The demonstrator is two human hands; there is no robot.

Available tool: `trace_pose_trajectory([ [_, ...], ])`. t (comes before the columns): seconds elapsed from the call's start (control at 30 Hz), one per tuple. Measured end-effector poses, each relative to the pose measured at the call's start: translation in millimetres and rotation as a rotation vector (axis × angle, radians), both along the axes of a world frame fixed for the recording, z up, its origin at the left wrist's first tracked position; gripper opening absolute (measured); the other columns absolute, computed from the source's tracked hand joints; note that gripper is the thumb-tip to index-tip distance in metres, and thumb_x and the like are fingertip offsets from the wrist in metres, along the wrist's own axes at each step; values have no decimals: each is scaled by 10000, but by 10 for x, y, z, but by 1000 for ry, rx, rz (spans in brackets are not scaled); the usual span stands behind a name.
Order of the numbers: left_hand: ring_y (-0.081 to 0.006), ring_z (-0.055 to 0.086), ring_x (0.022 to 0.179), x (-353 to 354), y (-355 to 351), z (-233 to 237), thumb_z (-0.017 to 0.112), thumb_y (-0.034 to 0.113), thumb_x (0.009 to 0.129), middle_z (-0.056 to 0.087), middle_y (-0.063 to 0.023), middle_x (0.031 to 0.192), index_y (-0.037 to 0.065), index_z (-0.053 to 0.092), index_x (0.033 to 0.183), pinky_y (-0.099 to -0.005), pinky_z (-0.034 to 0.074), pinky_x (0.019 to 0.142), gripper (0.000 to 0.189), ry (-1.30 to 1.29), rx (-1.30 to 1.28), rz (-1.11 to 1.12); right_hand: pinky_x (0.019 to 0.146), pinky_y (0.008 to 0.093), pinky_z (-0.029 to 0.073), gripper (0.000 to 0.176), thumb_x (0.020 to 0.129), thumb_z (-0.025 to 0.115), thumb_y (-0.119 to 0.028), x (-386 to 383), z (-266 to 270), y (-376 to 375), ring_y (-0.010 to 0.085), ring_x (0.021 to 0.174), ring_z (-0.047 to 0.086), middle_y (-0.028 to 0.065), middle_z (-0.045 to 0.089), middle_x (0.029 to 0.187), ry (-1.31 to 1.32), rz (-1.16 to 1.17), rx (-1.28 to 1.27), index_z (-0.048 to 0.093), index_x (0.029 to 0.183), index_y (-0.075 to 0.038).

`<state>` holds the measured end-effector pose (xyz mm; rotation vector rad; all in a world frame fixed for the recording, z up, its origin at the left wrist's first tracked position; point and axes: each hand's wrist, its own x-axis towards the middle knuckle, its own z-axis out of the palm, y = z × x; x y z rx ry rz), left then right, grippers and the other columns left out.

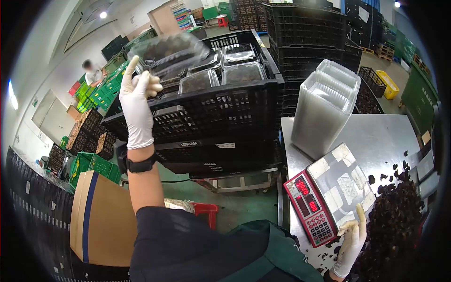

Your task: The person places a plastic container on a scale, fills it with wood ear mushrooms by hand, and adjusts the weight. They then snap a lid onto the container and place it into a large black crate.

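My left hand point(138, 105), in a white glove, is raised at the left of a black crate point(221, 105). Its index finger points up and the others curl in at the edge of a clear plastic container point(171, 51) with dark contents, blurred and tilted over the crate. Several lidded clear containers point(243, 73) lie inside the crate. My right hand point(350, 244), also gloved, hovers by the near corner of a red digital scale point(310, 207), index finger stretched out and nothing visible in it. Beside it spreads a pile of dark, dried-looking pieces point(394, 225).
A tall stack of clear empty containers point(324, 108) stands on the metal table point(387, 134) behind the scale. More black crates point(305, 28) are stacked at the back. A cardboard box point(110, 221) is at my left, with a red stool point(206, 214) nearby. A person point(94, 74) stands far left.
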<state>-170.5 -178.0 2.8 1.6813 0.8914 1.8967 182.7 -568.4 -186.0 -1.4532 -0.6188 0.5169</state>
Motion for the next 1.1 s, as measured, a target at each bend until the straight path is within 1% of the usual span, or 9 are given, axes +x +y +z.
trace_pose_trajectory([
  [0.1,-46,499,512,-349,-25,-57,579,168,1000,599,14,645,50,724,1143,-185,368,486,236,452,-285,103,612,202,425,626,1017,539,-334,0,-22,-16,80,633,521,29,574,728,7,1,-12,406,1449,99],
  [0.23,-44,510,530,-595,106,59,606,226,976,608,20,656,47,760,1003,-217,394,500,237,594,-151,429,627,206,425,583,1018,537,-308,-22,-3,-40,79,646,525,33,592,750,31,26,-48,433,1439,82],
  [0.27,-166,679,687,-769,245,143,635,286,928,736,-109,825,-10,720,1062,-295,530,670,336,701,-141,529,630,207,426,571,1018,535,-297,-20,-10,-61,79,648,525,36,596,756,27,37,-66,438,1436,80],
  [0.4,-340,668,1072,-1597,1142,202,648,474,815,689,-246,1151,8,667,1206,-392,494,956,608,1262,-409,554,635,210,428,518,1010,528,-229,5,-50,-96,83,654,528,50,611,773,52,57,-128,456,1423,77],
  [0.57,-287,445,1399,-1576,1535,18,622,537,848,467,-135,1527,102,430,1508,-356,369,1123,813,1691,-865,274,634,209,432,501,994,532,-197,20,-198,-152,85,658,536,61,623,771,87,59,-145,472,1411,75],
  [0.77,-309,520,1330,-1078,1189,159,672,384,852,525,-157,1471,102,494,1462,-374,404,1102,695,1484,-691,-274,630,210,434,478,988,523,-175,37,-340,-213,89,657,539,66,633,776,117,38,-156,491,1396,73],
  [0.9,-331,623,1177,-687,934,258,664,329,844,681,-211,1202,45,665,1238,-373,473,1017,486,1484,-436,239,633,215,438,456,979,509,-150,167,-411,-304,91,651,539,69,642,788,106,93,-181,509,1379,71],
  [0.97,-284,615,1208,-123,693,179,643,188,904,661,-177,1266,16,628,1278,-363,459,1031,412,1129,209,405,654,234,468,418,964,518,-121,109,-243,-294,99,673,569,78,678,827,115,71,-207,551,1341,56],
  [1.1,-319,616,1176,1579,-619,-66,643,-1,882,661,-152,1210,25,630,1248,-374,458,1037,367,846,480,-289,713,235,490,386,981,509,-103,118,-280,-468,102,753,602,71,692,911,183,88,-194,565,1339,31],
])
